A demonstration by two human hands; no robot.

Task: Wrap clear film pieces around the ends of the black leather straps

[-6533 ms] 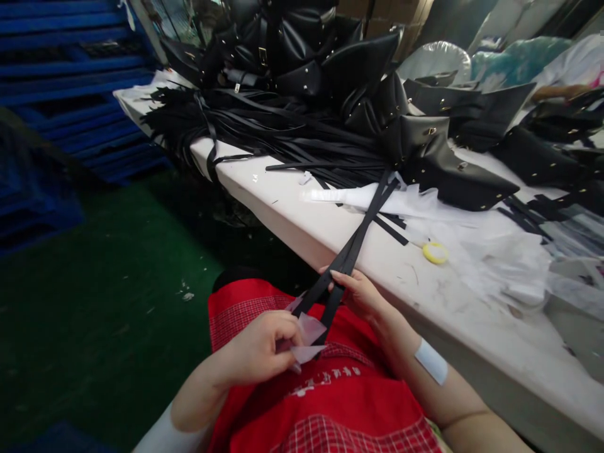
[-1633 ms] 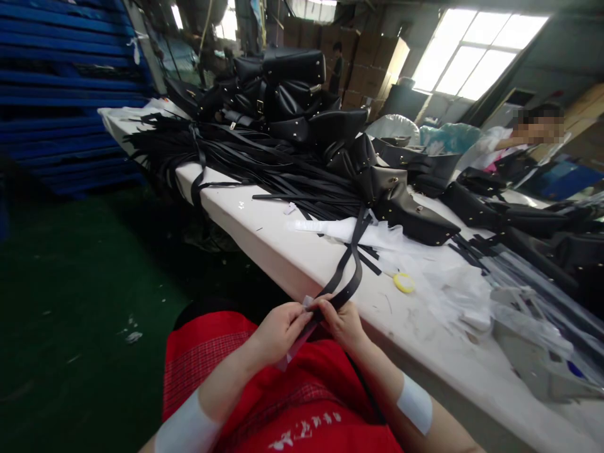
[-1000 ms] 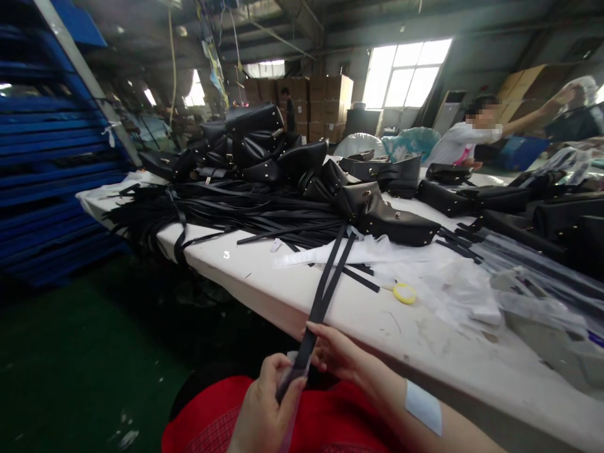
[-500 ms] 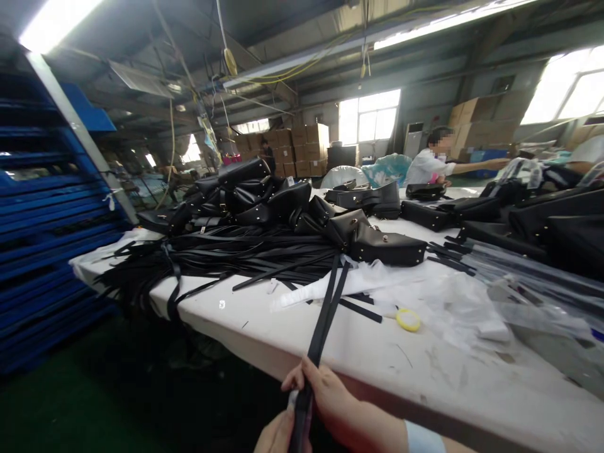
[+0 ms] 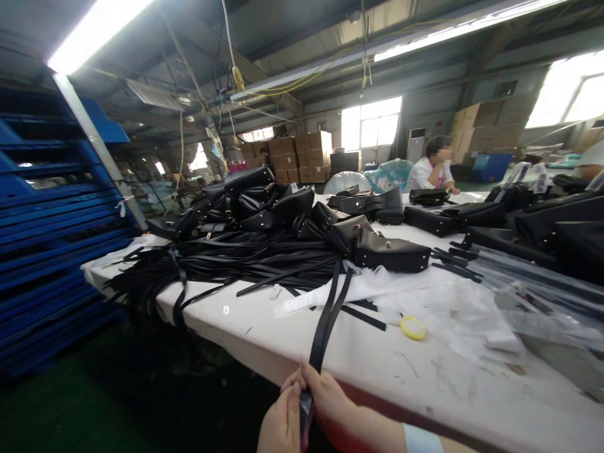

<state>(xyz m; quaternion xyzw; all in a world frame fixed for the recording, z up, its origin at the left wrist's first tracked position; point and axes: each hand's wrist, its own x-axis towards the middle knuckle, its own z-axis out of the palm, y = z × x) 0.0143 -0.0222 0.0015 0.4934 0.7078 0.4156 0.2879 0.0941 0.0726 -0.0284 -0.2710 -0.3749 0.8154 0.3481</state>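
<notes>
Two long black straps (image 5: 324, 319) run from the tabletop down over its front edge into my hands. My right hand (image 5: 325, 393) is closed round them just past the edge, thumb and fingers pinching. Close below it, my left hand (image 5: 282, 418) is closed on the same straps, its fingers touching those of the right. The lower strap ends leave the bottom of the view. On the table, the far ends lie near a black handbag (image 5: 391, 250) and crumpled clear plastic (image 5: 415, 292).
A heap of black straps (image 5: 245, 251) and piled handbags (image 5: 255, 201) cover the table's far left. A yellow tape ring (image 5: 413, 328) lies on the white tabletop (image 5: 368, 365). Blue pallets (image 5: 56, 233) are stacked at left. A co-worker (image 5: 429, 167) sits across the table.
My left hand has moved up along the straps to meet my right hand. The straps bow more now. The co-worker's outstretched arm has drawn back toward the head.
</notes>
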